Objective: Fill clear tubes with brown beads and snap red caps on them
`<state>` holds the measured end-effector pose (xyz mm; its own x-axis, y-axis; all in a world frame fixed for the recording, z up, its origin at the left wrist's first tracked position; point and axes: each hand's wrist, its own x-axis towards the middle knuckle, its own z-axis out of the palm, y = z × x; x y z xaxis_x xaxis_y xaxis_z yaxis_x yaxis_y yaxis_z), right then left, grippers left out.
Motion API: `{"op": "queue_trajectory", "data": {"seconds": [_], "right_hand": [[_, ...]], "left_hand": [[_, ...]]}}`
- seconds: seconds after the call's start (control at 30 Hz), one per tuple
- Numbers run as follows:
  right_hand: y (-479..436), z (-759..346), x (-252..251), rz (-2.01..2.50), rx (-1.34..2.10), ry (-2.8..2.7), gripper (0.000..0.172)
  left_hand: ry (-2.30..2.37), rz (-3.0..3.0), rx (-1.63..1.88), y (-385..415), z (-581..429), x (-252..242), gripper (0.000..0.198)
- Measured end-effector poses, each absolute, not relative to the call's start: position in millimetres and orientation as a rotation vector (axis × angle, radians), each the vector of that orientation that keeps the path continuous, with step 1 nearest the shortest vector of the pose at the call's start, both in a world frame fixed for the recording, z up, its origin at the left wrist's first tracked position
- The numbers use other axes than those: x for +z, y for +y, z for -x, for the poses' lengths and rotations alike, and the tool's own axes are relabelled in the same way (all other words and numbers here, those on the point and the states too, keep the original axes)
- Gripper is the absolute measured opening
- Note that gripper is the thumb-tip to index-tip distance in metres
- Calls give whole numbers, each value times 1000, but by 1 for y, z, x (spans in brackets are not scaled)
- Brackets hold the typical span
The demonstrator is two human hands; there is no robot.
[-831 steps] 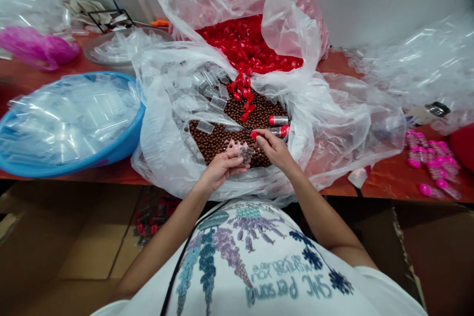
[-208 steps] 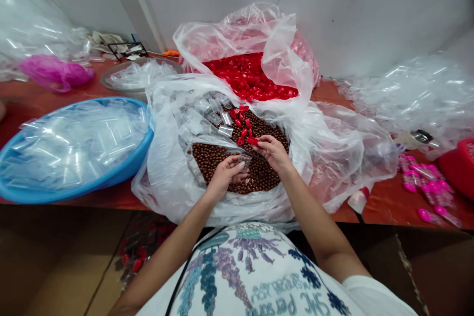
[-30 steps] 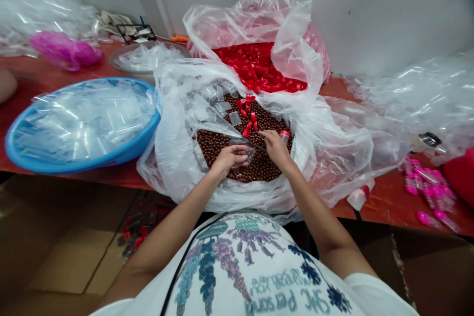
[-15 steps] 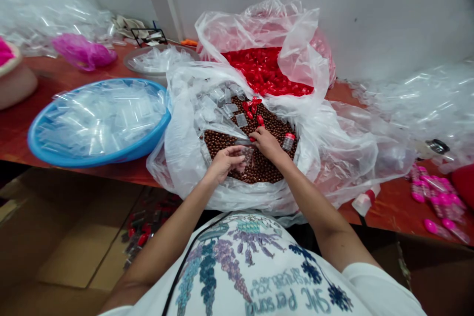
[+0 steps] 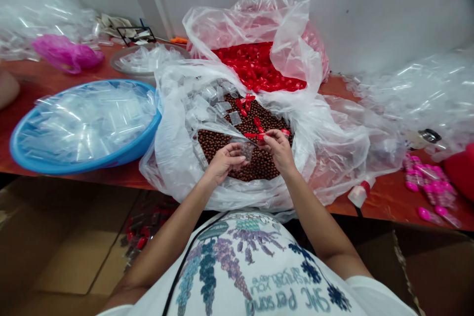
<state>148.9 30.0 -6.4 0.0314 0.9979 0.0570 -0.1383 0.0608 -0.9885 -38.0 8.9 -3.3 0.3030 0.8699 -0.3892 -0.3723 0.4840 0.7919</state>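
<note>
My left hand (image 5: 223,163) pinches a small clear plastic container (image 5: 247,151) above the brown balls (image 5: 261,170). Close by on the right, my right hand (image 5: 280,151) grips a red plastic cap (image 5: 260,138) between thumb and fingers. Both hands are over an open white plastic bag (image 5: 168,131) that holds the balls. Clear flat containers (image 5: 200,108) are heaped at the bag's left side. Loose red caps (image 5: 245,103) lie on the balls. A red-capped container beyond my right hand is mostly hidden by it.
Behind stands a plastic bag of red caps (image 5: 259,64). To the left, a blue basin (image 5: 27,158) holds clear containers on the red table (image 5: 385,202). Pink-capped tubes (image 5: 433,182) lie at the right, near a red-and-clear container (image 5: 359,193). Cardboard boxes (image 5: 85,242) are below.
My right hand has lifted from the balls, turned, and now shows a red cap in its fingers. My left hand keeps its clear container. The view has shifted slightly.
</note>
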Motion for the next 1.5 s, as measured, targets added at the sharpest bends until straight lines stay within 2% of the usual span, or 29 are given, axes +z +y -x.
{"op": "queue_trajectory", "data": {"seconds": [0.13, 0.47, 0.67, 0.83, 1.1, 1.23, 1.4, 1.5], "right_hand": [[17, -154, -4, 1066, 1298, -1161, 36], [6, -168, -5, 1121, 1239, -1332, 39], [-3, -161, -2, 1170, 979, -1559, 30], [-12, -155, -4, 1166, 745, -1709, 30], [-13, -162, 1, 1129, 886, -1707, 27], [-14, -160, -4, 1094, 693, -1795, 27], [-18, -156, -12, 1073, 538, -1989, 37], [-22, -150, -15, 1085, 475, -2065, 64]], "left_hand": [[928, -764, 873, 7, 34, -3, 49], [892, -765, 896, 3, 26, -9, 46], [885, -846, 955, 1, 18, -14, 45], [894, -892, 977, -1, 17, -15, 41], [938, -1015, 909, -4, 23, -3, 37], [968, -1095, 927, -6, 25, -3, 36], [933, -1043, 958, -8, 25, -8, 33], [920, -888, 1021, -12, 21, -10, 37]]}}
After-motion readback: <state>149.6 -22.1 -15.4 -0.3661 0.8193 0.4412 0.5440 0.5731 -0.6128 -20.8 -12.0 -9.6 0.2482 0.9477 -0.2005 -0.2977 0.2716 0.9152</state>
